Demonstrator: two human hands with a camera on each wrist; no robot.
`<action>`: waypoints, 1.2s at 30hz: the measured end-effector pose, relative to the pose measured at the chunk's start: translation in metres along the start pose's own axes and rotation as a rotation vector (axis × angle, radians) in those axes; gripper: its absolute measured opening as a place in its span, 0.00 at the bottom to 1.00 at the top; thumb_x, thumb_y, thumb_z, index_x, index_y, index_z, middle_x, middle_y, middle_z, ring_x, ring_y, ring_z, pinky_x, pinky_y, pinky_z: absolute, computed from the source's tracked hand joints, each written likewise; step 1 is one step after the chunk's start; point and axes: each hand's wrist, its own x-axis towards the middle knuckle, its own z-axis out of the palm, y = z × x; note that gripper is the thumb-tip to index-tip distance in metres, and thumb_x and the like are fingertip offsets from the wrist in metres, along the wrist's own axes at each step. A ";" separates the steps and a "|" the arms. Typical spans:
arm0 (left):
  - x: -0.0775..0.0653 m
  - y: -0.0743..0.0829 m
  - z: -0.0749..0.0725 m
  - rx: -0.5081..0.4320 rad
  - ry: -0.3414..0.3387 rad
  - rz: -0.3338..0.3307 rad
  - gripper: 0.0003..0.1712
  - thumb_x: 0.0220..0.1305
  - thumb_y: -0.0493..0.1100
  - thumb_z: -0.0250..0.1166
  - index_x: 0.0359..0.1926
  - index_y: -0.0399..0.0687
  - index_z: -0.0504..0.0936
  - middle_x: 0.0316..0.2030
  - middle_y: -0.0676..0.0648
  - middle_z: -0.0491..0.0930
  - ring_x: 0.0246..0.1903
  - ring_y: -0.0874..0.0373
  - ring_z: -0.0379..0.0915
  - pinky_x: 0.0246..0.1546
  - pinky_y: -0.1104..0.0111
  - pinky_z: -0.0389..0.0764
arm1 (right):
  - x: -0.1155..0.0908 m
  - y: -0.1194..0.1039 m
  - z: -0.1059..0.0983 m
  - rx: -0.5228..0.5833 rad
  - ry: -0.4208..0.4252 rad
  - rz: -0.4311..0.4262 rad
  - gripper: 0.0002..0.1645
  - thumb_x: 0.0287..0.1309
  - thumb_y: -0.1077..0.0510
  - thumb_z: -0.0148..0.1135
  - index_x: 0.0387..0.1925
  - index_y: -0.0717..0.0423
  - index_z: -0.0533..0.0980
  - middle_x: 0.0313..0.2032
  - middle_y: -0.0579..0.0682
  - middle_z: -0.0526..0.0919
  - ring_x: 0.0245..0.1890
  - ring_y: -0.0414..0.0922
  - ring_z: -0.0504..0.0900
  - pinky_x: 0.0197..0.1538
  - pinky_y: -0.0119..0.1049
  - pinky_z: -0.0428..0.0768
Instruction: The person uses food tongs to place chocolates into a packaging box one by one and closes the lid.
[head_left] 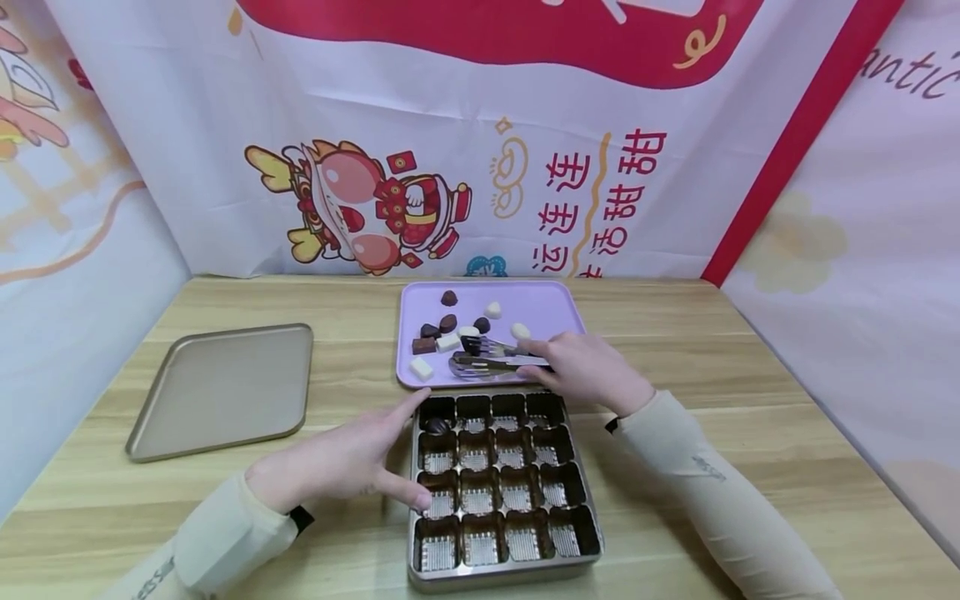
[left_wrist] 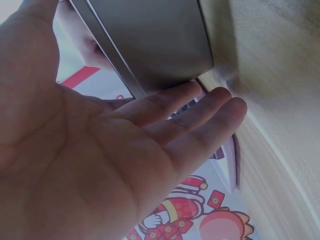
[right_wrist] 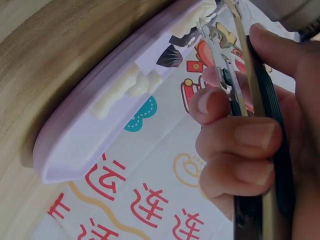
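Observation:
My right hand [head_left: 592,371] grips metal serving tongs [right_wrist: 250,100] with dark handle grips, fingers curled round them. The tongs' tips reach over the lilac tray [head_left: 525,297], among the chocolates. A dark chocolate [head_left: 471,344] shows by the upper, slotted tip; I cannot tell whether the tongs pinch it. My left hand [head_left: 341,462] rests at the left side of a metal tin [head_left: 506,577], thumb and fingers spread and straight. Inside the tin is a brown divided insert [head_left: 495,475]. Its back-left compartment holds one dark chocolate [head_left: 437,426].
Several brown, dark and white chocolates lie on the lilac tray, such as a brown one [head_left: 448,297] and a white block [head_left: 422,367]. A bare bronze-coloured tray [head_left: 232,387] sits on the wooden table [head_left: 750,400] at left. A printed cloth [head_left: 420,92] hangs behind.

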 end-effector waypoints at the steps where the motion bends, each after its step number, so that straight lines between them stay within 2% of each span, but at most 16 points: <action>1: 0.000 0.000 0.000 -0.003 0.000 -0.001 0.76 0.40 0.69 0.75 0.78 0.48 0.37 0.68 0.30 0.59 0.67 0.38 0.57 0.68 0.46 0.55 | 0.001 0.000 0.000 -0.004 0.007 0.001 0.29 0.68 0.39 0.57 0.62 0.49 0.76 0.32 0.51 0.83 0.27 0.44 0.80 0.27 0.42 0.80; 6: -0.001 -0.001 0.000 -0.013 -0.004 -0.004 0.76 0.40 0.70 0.74 0.78 0.50 0.36 0.68 0.30 0.60 0.68 0.38 0.56 0.68 0.46 0.54 | 0.007 -0.001 -0.002 0.021 0.022 -0.023 0.25 0.65 0.43 0.62 0.57 0.52 0.80 0.25 0.46 0.80 0.20 0.40 0.75 0.21 0.35 0.74; 15: 0.000 -0.001 0.001 -0.005 -0.009 0.005 0.76 0.41 0.69 0.74 0.78 0.49 0.36 0.69 0.31 0.58 0.68 0.39 0.55 0.69 0.47 0.54 | 0.014 0.003 0.002 0.021 0.036 -0.081 0.12 0.65 0.47 0.64 0.43 0.48 0.82 0.23 0.44 0.80 0.19 0.38 0.74 0.21 0.36 0.76; 24: -0.001 -0.001 0.000 -0.003 -0.007 -0.001 0.76 0.41 0.69 0.74 0.78 0.49 0.36 0.68 0.30 0.60 0.68 0.39 0.57 0.68 0.47 0.55 | 0.015 0.004 -0.001 0.025 0.041 -0.093 0.17 0.65 0.46 0.63 0.51 0.47 0.83 0.25 0.45 0.81 0.18 0.37 0.73 0.20 0.35 0.75; 27: -0.002 -0.001 0.000 -0.001 -0.006 -0.001 0.76 0.41 0.69 0.74 0.78 0.49 0.36 0.68 0.31 0.59 0.68 0.39 0.57 0.68 0.48 0.55 | 0.014 0.005 -0.005 0.015 0.054 -0.106 0.14 0.65 0.46 0.63 0.48 0.47 0.83 0.23 0.44 0.79 0.18 0.37 0.73 0.20 0.36 0.75; 30: -0.002 -0.001 0.000 -0.001 -0.006 0.001 0.76 0.41 0.69 0.74 0.78 0.48 0.36 0.69 0.31 0.58 0.68 0.40 0.57 0.69 0.48 0.55 | 0.011 0.006 -0.013 -0.004 0.080 -0.117 0.08 0.66 0.48 0.63 0.38 0.47 0.81 0.20 0.42 0.75 0.17 0.38 0.71 0.17 0.36 0.72; 33: -0.002 -0.001 0.000 -0.003 -0.008 0.002 0.76 0.40 0.69 0.74 0.78 0.48 0.36 0.69 0.31 0.58 0.68 0.40 0.57 0.69 0.48 0.54 | 0.006 0.007 -0.024 -0.014 0.092 -0.117 0.11 0.66 0.48 0.62 0.31 0.47 0.75 0.17 0.40 0.71 0.15 0.38 0.69 0.16 0.36 0.69; 36: -0.001 -0.002 0.001 -0.003 -0.010 0.004 0.76 0.40 0.70 0.74 0.78 0.48 0.36 0.69 0.31 0.59 0.68 0.40 0.56 0.69 0.48 0.54 | -0.003 0.007 -0.039 -0.025 0.105 -0.120 0.13 0.67 0.48 0.62 0.28 0.46 0.72 0.15 0.39 0.67 0.14 0.37 0.67 0.16 0.36 0.68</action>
